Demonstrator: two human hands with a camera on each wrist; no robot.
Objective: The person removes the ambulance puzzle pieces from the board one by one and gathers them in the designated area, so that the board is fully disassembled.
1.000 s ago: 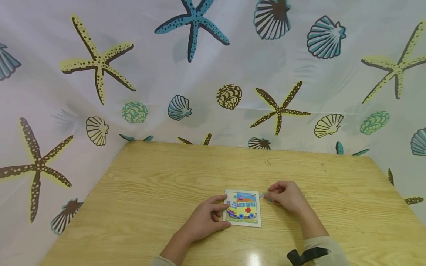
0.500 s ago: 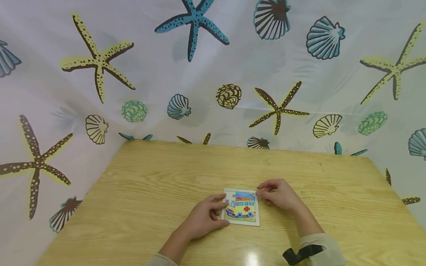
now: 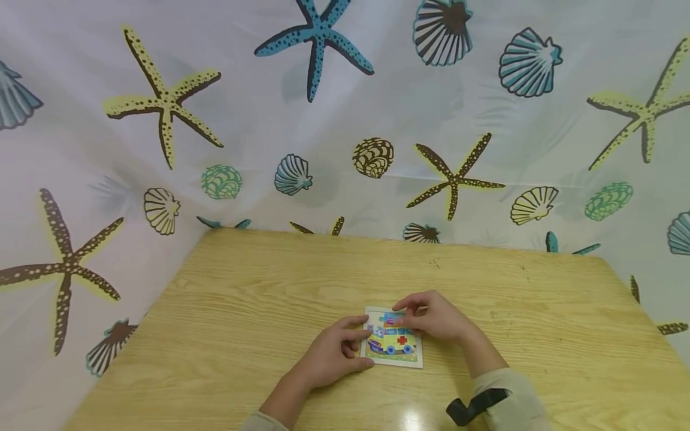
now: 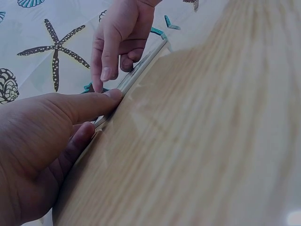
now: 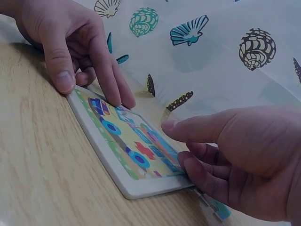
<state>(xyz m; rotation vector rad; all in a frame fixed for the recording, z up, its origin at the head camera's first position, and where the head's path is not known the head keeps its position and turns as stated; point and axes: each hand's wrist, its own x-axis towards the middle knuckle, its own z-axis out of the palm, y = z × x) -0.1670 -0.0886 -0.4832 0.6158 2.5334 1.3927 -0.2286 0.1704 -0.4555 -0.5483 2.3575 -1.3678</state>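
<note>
The left hand (image 3: 333, 354) braces the puzzle (image 3: 392, 342) from its left side, thumb and fingers spread fairly wide across that border: the thumb presses the near-left corner of the white frame (image 5: 113, 176), while the extended fingers reach over the left edge onto the surface. The right hand (image 3: 439, 317) hangs over the upper right part of the puzzle, its thumb and index finger a narrow space apart at the tips, its other fingers bent in toward the palm. Whether a small piece sits between those tips cannot be told, nor whether the tips touch the picture. The puzzle lies flat on the wooden table (image 3: 253, 311) between the two hands, showing a yellow van with a red cross, and a pale patch fills its upper left corner. In the right wrist view, a small teal object (image 5: 220, 210) shows just beyond the frame's right edge, below the right hand's bent fingers; what supports it is unclear.
</note>
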